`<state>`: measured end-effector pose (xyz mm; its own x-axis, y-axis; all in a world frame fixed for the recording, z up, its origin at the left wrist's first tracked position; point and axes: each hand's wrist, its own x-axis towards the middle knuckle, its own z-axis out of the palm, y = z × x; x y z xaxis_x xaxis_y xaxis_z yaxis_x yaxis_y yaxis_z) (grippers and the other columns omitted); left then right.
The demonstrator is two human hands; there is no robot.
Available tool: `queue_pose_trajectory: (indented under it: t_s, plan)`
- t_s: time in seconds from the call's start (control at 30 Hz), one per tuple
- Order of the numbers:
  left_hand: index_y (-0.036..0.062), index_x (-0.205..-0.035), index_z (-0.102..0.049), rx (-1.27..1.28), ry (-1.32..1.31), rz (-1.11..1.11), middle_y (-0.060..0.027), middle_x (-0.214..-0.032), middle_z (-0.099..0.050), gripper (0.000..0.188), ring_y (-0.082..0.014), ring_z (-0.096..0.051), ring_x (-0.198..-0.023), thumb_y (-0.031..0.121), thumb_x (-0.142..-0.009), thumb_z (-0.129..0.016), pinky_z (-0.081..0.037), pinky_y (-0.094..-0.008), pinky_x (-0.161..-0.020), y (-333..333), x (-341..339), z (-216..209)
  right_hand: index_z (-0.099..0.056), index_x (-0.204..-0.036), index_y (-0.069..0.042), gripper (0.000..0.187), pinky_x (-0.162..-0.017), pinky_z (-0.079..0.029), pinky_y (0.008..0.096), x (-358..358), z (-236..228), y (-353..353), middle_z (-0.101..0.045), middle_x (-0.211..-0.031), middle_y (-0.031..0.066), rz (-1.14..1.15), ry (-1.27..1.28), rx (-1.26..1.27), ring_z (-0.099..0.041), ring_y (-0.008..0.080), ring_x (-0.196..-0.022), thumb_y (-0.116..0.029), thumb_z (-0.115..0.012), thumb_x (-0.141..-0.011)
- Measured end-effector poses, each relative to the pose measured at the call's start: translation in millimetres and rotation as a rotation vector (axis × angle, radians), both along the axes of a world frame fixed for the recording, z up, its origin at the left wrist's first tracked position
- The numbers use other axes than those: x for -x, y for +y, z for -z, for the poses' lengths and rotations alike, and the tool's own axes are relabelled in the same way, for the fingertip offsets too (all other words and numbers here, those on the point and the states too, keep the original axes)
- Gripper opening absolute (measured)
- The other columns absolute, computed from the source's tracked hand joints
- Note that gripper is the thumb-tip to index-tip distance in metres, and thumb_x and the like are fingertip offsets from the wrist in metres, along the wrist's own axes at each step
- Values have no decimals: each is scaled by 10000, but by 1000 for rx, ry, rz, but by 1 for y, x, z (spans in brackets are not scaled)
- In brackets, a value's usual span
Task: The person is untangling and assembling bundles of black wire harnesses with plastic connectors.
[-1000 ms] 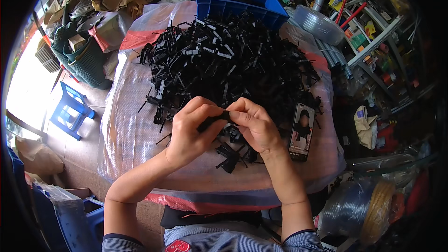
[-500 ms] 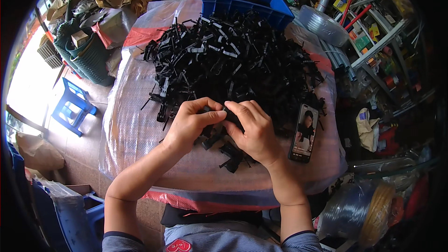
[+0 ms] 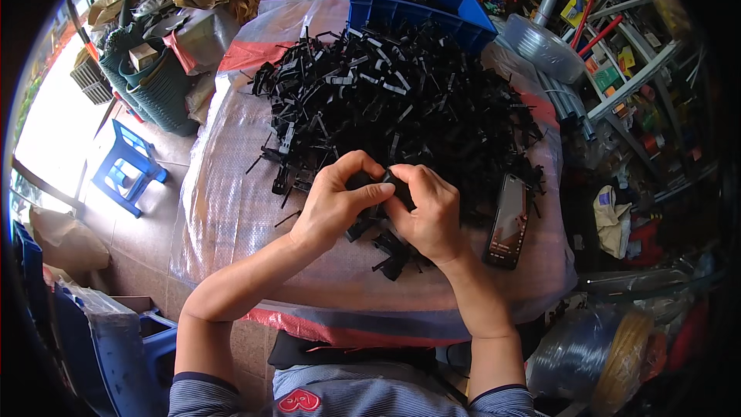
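Note:
Both my hands meet at the near edge of a large pile of small black plastic parts (image 3: 417, 100). My left hand (image 3: 340, 199) pinches a small black plastic part (image 3: 388, 177) between thumb and forefinger. From the other side, my right hand (image 3: 429, 212) grips the same part, its fingers curled. Much of the part is hidden by my fingers, so its exact kind cannot be told. Several loose black parts (image 3: 392, 253) lie just below my hands on the woven plastic sheet (image 3: 247, 224). Right of my right hand lies a smartphone (image 3: 508, 222) with a mostly dark screen.
Behind the pile stands a blue plastic bin (image 3: 421, 4). A blue stool (image 3: 127, 166) and a green basket (image 3: 158, 85) are at the left. Coiled clear tubing (image 3: 544, 48) and metal racks crowd the right, with a large wrapped spool (image 3: 590, 351) at the lower right.
The whole view has shifted slightly, with the scene moving right. My hands keep the same pinch on the part. The phone's screen has changed from a picture of a person to a darker image.

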<state>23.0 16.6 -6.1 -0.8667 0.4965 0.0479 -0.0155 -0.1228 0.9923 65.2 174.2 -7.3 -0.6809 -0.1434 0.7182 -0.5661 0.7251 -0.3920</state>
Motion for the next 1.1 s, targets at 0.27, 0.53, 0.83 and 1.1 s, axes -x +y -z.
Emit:
queue_pose_trajectory:
  t_s: [0.27,0.53,0.83,1.1]
  plan:
    - [81,-771,-532,-399,-347,-204,-70,-877,-619,92,-103,-524,-691,23,-770,-603,-441,-247,-631,-23,61,-22,-378,-1360,-96,955,-1015,-269,489,-60,-13,33,-238,-1415,231,-87,-617,-613,-301,383,-1233,-551,-724,-595]
    - [28,-842,-560,-490,-181,-332,-85,-778,-568,215,-215,-569,-666,154,-703,-666,-479,-337,-597,79,276,-122,-504,-1237,-152,585,-897,-371,424,-45,26,1,-437,-1300,128,-143,-223,-596,-434,272,-1087,-422,-661,-743]
    - [60,-1137,-572,-118,275,-16,-87,-1038,-618,397,-170,-581,-928,262,-796,-601,-451,-321,-773,74,202,-95,-614,-1057,-104,437,-837,-402,391,-32,10,25,-585,-1086,93,-200,-207,-155,-544,256,-933,-113,-709,-631]
    - [33,-1200,-538,-25,182,73,-65,-1033,-611,402,-107,-562,-904,148,-825,-627,-450,-249,-786,-32,56,-21,-598,-871,23,233,-620,-420,199,16,-19,17,-590,-730,6,-90,-582,478,-495,38,-686,-190,-684,-829]
